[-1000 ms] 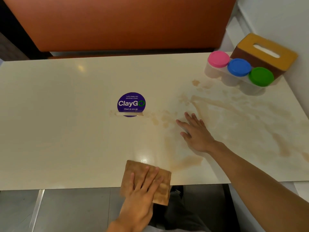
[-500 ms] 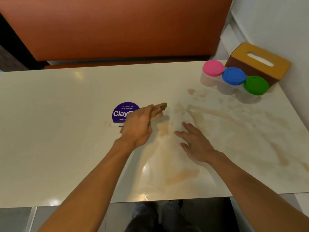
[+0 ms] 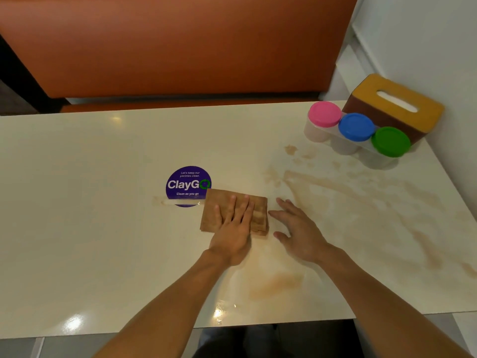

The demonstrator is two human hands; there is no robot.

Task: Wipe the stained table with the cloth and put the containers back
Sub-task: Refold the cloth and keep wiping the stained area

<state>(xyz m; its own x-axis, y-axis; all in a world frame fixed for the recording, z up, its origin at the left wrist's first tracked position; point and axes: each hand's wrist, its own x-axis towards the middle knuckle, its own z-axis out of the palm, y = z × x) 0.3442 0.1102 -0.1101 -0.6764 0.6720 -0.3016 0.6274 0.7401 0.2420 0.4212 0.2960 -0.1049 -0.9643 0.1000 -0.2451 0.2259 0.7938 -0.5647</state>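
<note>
One table carries everything. On it sit three containers in a row at the far right: one with a pink lid, one with a blue lid and one with a green lid. Behind them stands one tissue box. There is one folded brown cloth near the middle, and one round purple sticker just left of it. Two hands are in view, one left hand and one right hand. One orange bench seat runs along the far side. The brown stains spread in several smears across the right half, too merged to count.
</note>
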